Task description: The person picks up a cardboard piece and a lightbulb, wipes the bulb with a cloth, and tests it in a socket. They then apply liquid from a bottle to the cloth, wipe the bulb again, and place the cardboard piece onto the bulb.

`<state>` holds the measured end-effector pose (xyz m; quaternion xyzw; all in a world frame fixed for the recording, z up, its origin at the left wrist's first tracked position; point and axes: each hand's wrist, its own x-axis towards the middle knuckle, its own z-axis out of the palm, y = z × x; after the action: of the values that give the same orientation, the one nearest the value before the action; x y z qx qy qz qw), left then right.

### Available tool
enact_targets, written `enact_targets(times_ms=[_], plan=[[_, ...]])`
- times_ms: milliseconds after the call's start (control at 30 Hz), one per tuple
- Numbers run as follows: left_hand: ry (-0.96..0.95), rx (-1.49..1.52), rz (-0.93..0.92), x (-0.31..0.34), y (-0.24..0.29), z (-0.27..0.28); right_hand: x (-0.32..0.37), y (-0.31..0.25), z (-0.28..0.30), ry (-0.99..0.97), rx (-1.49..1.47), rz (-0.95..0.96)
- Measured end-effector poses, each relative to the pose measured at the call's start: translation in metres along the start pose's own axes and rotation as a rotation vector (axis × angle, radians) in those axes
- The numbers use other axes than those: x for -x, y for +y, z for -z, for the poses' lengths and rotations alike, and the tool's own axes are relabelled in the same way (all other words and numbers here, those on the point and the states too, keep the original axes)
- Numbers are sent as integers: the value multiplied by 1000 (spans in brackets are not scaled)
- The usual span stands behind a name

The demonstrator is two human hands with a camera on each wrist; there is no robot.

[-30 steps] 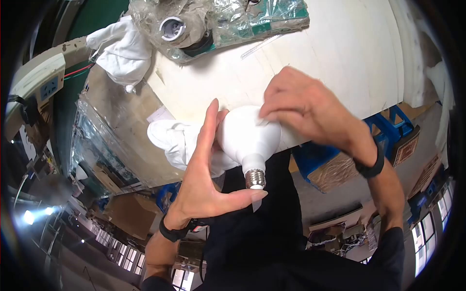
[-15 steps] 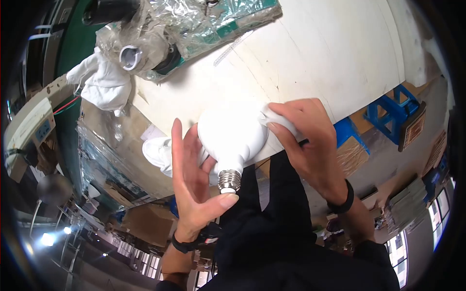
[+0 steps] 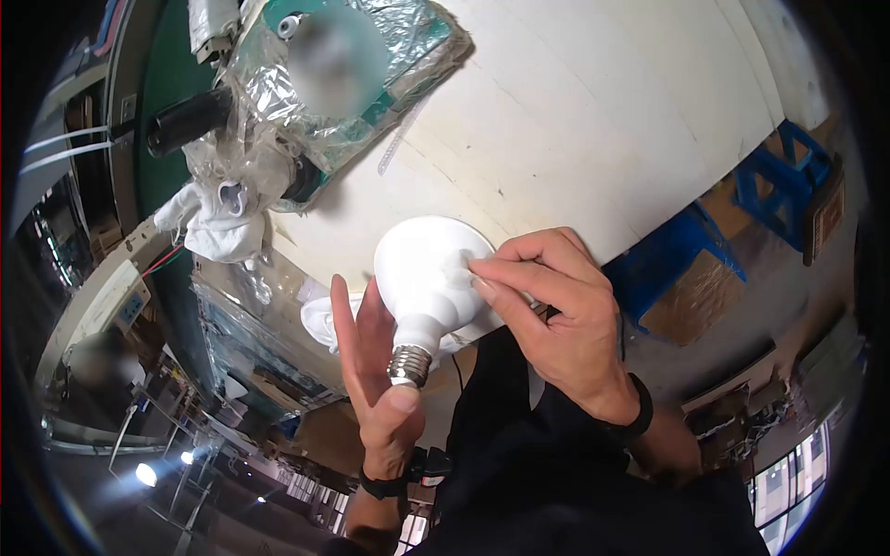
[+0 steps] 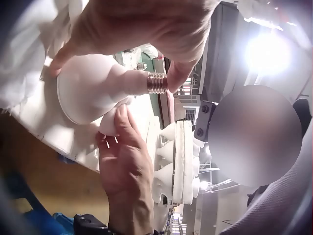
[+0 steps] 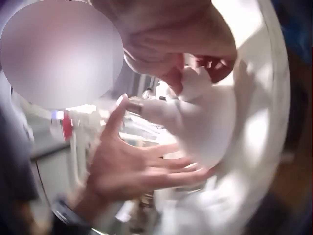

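Note:
A white bulb (image 3: 419,255) with a silver screw base (image 3: 409,365) is held tilted over the table's near edge. My left hand (image 3: 373,347) grips it with the thumb at the base end and fingers along its far side; in the left wrist view a fingertip meets the bulb's (image 4: 88,85) wide rim. My right hand (image 3: 573,324) pinches a small white rounded piece (image 3: 454,275) against the side of the bulb. In the right wrist view this piece (image 5: 195,83) sits between thumb and fingers. Whether it is joined to the bulb, I cannot tell.
A plastic-wrapped green object (image 3: 408,42) lies at the table's (image 3: 593,111) back left, beside a black cylinder (image 3: 190,122). White cloth (image 3: 222,227) hangs near the left edge, with another cloth partly behind my left hand. Blue stools (image 3: 783,185) stand at the right.
My right hand has come down from the bulb's upper edge to its right side and now pinches the small white piece. The bulb has shifted left in the head view, still in my left hand.

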<state>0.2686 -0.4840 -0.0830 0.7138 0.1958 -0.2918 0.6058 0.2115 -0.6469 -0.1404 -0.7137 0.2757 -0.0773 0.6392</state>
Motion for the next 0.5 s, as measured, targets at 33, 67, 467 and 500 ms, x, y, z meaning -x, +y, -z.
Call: enact_targets(times_ms=[33, 67, 467, 500], plan=[[-2, 10, 8, 1, 0, 1, 1, -2, 1, 25, -8, -43], [-31, 14, -4, 2, 1, 0, 3, -12, -1, 41, -53, -49], [141, 236, 132, 22, -5, -28, 4, -23, 2, 77, -123, 23], [126, 269, 157, 24, -7, -23, 9, -31, -6, 5, -183, 79]])
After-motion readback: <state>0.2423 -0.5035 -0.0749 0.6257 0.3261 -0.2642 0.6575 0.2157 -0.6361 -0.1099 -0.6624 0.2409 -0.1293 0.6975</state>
